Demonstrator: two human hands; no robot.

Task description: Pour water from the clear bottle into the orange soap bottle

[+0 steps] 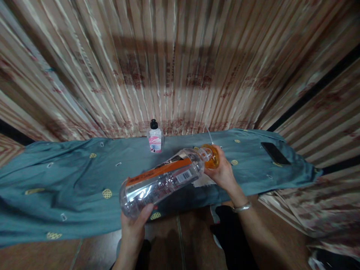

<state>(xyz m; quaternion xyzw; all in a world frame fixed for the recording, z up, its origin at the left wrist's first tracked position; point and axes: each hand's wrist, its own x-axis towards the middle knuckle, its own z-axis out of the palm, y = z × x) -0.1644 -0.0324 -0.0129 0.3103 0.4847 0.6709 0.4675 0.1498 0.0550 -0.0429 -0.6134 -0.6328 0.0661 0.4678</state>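
Note:
My left hand (134, 222) grips the base of a large clear plastic bottle (161, 180) with an orange label, tilted so its neck points up and to the right. The bottle's mouth meets a small amber container (213, 157) that my right hand (223, 173) holds over the teal cloth (70, 180). A thin white tube sticks up from the amber container. My right wrist wears a metal bangle.
A small clear bottle (155, 137) with a black cap and pink label stands at the back of the cloth-covered surface. A dark phone (275, 153) lies at the right end. Striped curtains hang behind. Brown floor tiles lie below.

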